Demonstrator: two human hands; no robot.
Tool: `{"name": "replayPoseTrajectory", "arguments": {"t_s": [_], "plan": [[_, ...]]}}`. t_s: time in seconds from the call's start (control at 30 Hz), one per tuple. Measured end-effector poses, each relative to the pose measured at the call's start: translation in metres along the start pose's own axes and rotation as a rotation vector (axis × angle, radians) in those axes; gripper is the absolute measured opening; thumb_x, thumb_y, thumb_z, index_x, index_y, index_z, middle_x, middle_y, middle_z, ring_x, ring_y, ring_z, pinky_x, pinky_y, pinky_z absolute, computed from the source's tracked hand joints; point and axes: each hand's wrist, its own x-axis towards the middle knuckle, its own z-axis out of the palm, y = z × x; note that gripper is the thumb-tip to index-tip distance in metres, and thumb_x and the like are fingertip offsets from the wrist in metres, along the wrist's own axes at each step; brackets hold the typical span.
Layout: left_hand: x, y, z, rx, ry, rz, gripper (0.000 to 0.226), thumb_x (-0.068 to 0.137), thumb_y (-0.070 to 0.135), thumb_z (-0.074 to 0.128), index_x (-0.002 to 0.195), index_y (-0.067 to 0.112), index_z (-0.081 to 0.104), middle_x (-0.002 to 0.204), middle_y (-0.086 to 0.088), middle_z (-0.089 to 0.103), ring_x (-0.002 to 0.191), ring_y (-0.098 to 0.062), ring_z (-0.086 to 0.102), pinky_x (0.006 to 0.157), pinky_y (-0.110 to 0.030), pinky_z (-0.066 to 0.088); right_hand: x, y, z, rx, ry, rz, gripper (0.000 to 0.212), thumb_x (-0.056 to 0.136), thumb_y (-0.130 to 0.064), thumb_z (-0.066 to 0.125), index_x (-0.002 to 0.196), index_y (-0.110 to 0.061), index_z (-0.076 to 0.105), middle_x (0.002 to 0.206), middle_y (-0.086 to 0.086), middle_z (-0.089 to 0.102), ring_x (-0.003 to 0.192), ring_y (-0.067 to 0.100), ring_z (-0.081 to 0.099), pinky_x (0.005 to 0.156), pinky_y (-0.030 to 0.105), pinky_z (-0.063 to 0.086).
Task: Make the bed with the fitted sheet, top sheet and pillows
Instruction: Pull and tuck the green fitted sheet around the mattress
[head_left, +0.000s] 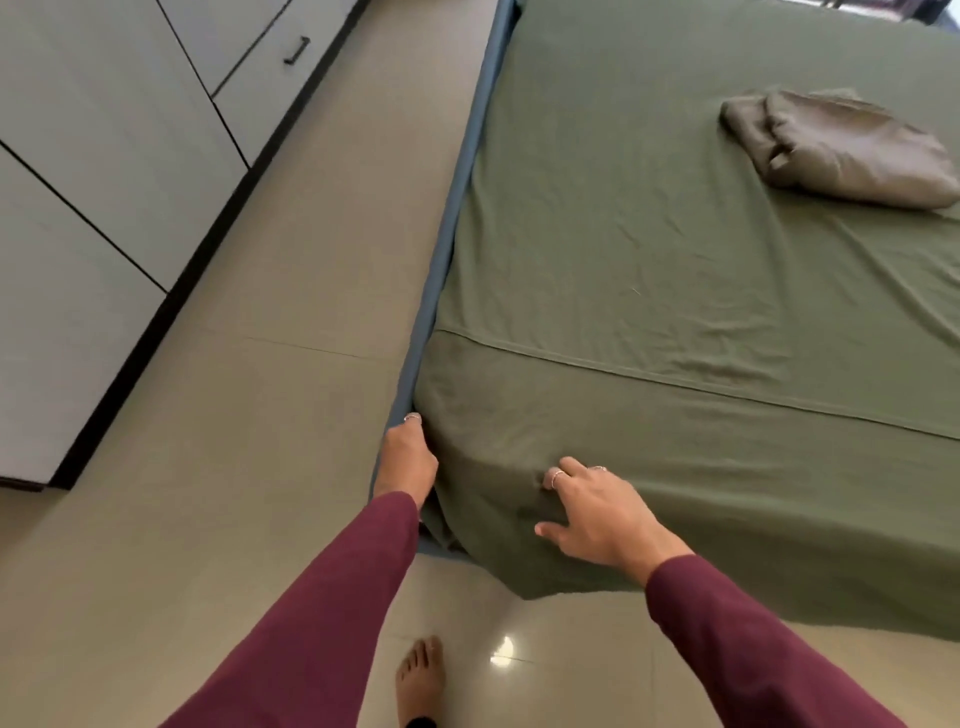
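An olive green sheet covers the mattress, and its near edge hangs over the foot of the bed. A second layer's hem crosses it as a seam line. My left hand is at the near left corner, pushed into the gap between the mattress side and the blue bed frame; its fingers are hidden there. My right hand rests on top of the sheet just right of that corner, fingertips bent down into the fabric and thumb spread apart. A folded tan-brown cloth lies at the far right of the bed.
A strip of beige tiled floor runs along the bed's left side. Pale wardrobe doors and a drawer with a dark handle line the far left. My bare foot stands on the glossy tiles below the corner.
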Motion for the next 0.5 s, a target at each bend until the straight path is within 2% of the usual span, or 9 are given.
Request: {"name": "replayPoseTrajectory", "arguments": {"t_s": [0.1,0.2,0.3,0.4,0.5], "plan": [[0.009,0.003,-0.005,0.066,-0.041,0.036,0.014,0.082,-0.008,0.047,0.086,0.0,0.057,0.093,-0.021,0.061,0.087,-0.035,0.06,0.074,-0.038,0.049,0.005,-0.009,-0.007,-0.089,-0.016,-0.002,0.053,0.089,-0.045,0.056,0.131,-0.014,0.045,0.123,0.001,0.046,0.11,0.028,0.052,0.086,0.038,0.046],[0.011,0.005,-0.005,0.273,-0.158,0.046,0.016,0.088,-0.004,0.05,0.1,-0.002,0.061,0.104,-0.017,0.059,0.096,-0.031,0.061,0.078,-0.034,0.049,0.012,-0.02,-0.016,-0.178,-0.035,0.006,0.045,0.092,-0.041,0.054,0.126,-0.012,0.05,0.122,0.003,0.05,0.109,0.029,0.054,0.082,0.036,0.046],[0.005,0.005,0.004,0.531,-0.239,0.123,0.031,0.094,-0.007,0.039,0.117,-0.001,0.059,0.118,-0.014,0.056,0.109,-0.029,0.058,0.086,-0.034,0.049,0.018,-0.024,-0.019,-0.208,-0.039,0.011,0.041,0.093,-0.039,0.052,0.123,-0.011,0.053,0.121,0.004,0.053,0.11,0.029,0.054,0.083,0.037,0.046],[-0.004,0.0,0.009,0.672,-0.327,0.185,0.034,0.093,-0.009,0.041,0.119,0.001,0.06,0.121,-0.012,0.058,0.111,-0.026,0.059,0.087,-0.033,0.049,0.018,-0.027,-0.019,-0.22,-0.043,0.009,0.041,0.095,-0.039,0.05,0.125,-0.011,0.053,0.122,0.006,0.052,0.112,0.03,0.053,0.085,0.037,0.046],[-0.013,-0.006,0.012,0.712,-0.368,0.22,0.032,0.093,-0.009,0.043,0.116,0.002,0.062,0.118,-0.012,0.06,0.108,-0.025,0.061,0.086,-0.032,0.05,0.016,-0.027,-0.021,-0.217,-0.048,-0.003,0.039,0.095,-0.04,0.049,0.123,-0.012,0.054,0.121,0.007,0.053,0.112,0.03,0.054,0.086,0.037,0.045]]}}
